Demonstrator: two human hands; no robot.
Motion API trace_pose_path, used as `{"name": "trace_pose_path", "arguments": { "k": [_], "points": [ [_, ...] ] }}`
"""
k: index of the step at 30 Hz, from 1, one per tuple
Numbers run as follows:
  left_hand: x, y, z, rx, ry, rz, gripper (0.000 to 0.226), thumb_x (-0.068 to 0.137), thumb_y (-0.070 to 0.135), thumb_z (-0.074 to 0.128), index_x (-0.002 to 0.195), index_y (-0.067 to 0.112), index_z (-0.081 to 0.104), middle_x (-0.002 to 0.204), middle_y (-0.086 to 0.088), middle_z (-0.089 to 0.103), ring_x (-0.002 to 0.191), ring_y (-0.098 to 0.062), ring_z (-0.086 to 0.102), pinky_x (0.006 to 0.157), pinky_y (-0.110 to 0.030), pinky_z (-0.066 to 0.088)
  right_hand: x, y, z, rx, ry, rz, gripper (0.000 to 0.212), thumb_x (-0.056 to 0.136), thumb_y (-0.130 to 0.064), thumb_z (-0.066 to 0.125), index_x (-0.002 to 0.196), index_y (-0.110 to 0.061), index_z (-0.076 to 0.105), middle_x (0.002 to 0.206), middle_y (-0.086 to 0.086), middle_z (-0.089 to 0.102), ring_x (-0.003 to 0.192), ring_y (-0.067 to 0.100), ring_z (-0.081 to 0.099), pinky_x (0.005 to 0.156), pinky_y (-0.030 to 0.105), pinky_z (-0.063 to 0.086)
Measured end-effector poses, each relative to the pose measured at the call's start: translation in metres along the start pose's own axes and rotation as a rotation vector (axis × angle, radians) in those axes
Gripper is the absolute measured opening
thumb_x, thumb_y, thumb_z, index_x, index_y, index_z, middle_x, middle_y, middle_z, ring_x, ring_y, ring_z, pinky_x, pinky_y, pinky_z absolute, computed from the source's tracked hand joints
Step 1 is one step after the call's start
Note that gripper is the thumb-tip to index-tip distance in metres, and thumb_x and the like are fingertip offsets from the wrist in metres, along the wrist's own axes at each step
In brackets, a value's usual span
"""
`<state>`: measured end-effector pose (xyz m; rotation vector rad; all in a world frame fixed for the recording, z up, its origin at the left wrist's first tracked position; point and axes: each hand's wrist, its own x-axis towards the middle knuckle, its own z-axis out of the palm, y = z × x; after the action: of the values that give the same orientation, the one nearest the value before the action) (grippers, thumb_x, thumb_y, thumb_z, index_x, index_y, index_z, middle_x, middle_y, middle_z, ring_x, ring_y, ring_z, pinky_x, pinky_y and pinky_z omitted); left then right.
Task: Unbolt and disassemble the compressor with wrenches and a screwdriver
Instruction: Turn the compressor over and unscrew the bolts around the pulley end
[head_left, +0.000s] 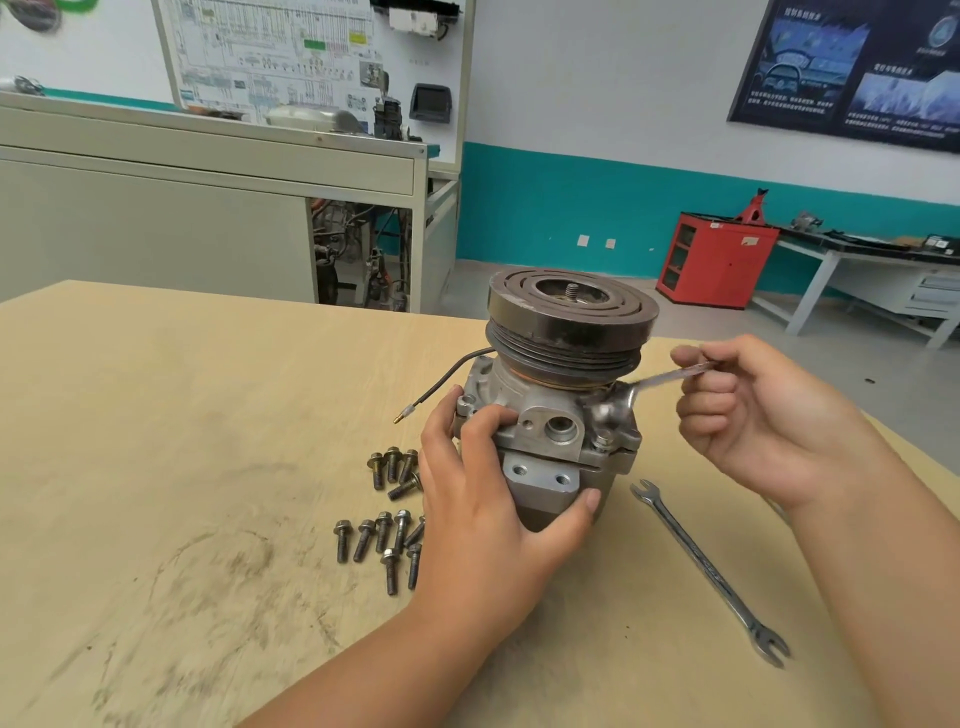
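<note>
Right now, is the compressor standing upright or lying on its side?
Upright: the compressor stands on end on the table, clutch pulley on top, left hand gripping its body.

The left hand is gripping the compressor low on its body, fingers curling round the left side and thumb lying across the front. Its bare forearm is reaching in from the bottom edge. The right hand is holding the thin handle of a wrench, fingers curled, palm turned up and leftward. Its forearm is slanting in from the lower right.
</note>
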<state>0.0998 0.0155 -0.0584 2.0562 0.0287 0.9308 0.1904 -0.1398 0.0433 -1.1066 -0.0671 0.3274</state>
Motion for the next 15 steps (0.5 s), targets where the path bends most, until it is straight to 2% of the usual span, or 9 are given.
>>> {"name": "trace_pose_path", "arguments": {
  "k": [2, 5, 7, 10, 11, 13, 15],
  "points": [
    [0.0, 0.001, -0.001, -0.004, -0.002, 0.001, 0.061, 0.059, 0.068, 0.054, 0.108, 0.053, 0.021, 0.131, 0.029, 0.008, 0.138, -0.007, 0.01, 0.103, -0.023, 0.019, -0.015, -0.005, -0.004, 0.048, -0.005, 0.03, 0.032, 0.093, -0.017, 0.037, 0.074, -0.008, 0.061, 0.045, -0.006, 0.044, 0.035, 0.004, 0.042, 0.033, 0.011, 0.033],
    [0.0, 0.001, -0.001, -0.001, -0.007, 0.005, 0.064, 0.064, 0.062, 0.064, 0.106, 0.057, 0.015, 0.132, 0.027, 0.008, 0.136, -0.008, 0.011, 0.103, -0.024, 0.019, -0.037, -0.006, -0.005, 0.048, 0.001, -0.077, 0.049, 0.093, -0.017, 0.038, 0.059, -0.009, 0.072, 0.051, -0.001, 0.055, 0.041, 0.008, 0.053, 0.037, 0.012, 0.04],
    [0.0, 0.001, -0.001, 0.001, -0.008, 0.005, 0.065, 0.063, 0.061, 0.063, 0.108, 0.055, 0.016, 0.133, 0.026, 0.009, 0.136, -0.008, 0.012, 0.103, -0.025, 0.019, -0.056, -0.002, -0.003, -0.001, -0.042, -0.2, 0.04, 0.087, -0.017, 0.048, 0.057, -0.013, 0.073, 0.053, 0.001, 0.059, 0.045, 0.009, 0.058, 0.041, 0.014, 0.044],
    [0.0, 0.001, -0.001, -0.003, -0.009, -0.001, 0.064, 0.062, 0.061, 0.062, 0.106, 0.057, 0.015, 0.133, 0.026, 0.01, 0.136, -0.008, 0.013, 0.104, -0.025, 0.02, -0.085, 0.008, 0.002, -0.216, -0.138, -0.469, 0.011, 0.069, -0.021, 0.064, 0.062, -0.018, 0.072, 0.059, 0.006, 0.066, 0.054, 0.016, 0.066, 0.049, 0.017, 0.051],
    [0.0, 0.0, -0.001, 0.003, -0.007, 0.001, 0.065, 0.062, 0.061, 0.062, 0.106, 0.057, 0.015, 0.134, 0.024, 0.01, 0.136, -0.009, 0.013, 0.104, -0.025, 0.019, -0.092, 0.013, 0.005, -0.314, -0.13, -0.569, 0.007, 0.067, -0.024, 0.067, 0.064, -0.019, 0.07, 0.062, 0.008, 0.068, 0.056, 0.02, 0.068, 0.051, 0.019, 0.053],
    [0.0, -0.001, -0.001, 0.012, -0.005, 0.006, 0.065, 0.063, 0.06, 0.063, 0.107, 0.055, 0.016, 0.136, 0.019, 0.011, 0.136, -0.01, 0.014, 0.105, -0.025, 0.019, -0.103, 0.028, 0.012, -0.499, -0.026, -0.753, 0.012, 0.069, -0.028, 0.072, 0.071, -0.017, 0.066, 0.065, 0.005, 0.071, 0.06, 0.021, 0.07, 0.054, 0.024, 0.056],
    [0.0, -0.001, -0.001, 0.015, -0.004, 0.007, 0.065, 0.063, 0.06, 0.064, 0.108, 0.054, 0.018, 0.138, 0.016, 0.012, 0.136, -0.01, 0.014, 0.105, -0.025, 0.019, -0.108, 0.045, 0.018, -0.702, 0.115, -0.901, 0.018, 0.077, -0.033, 0.075, 0.078, -0.02, 0.063, 0.068, -0.006, 0.071, 0.061, 0.015, 0.07, 0.059, 0.028, 0.057]
  ]
}}
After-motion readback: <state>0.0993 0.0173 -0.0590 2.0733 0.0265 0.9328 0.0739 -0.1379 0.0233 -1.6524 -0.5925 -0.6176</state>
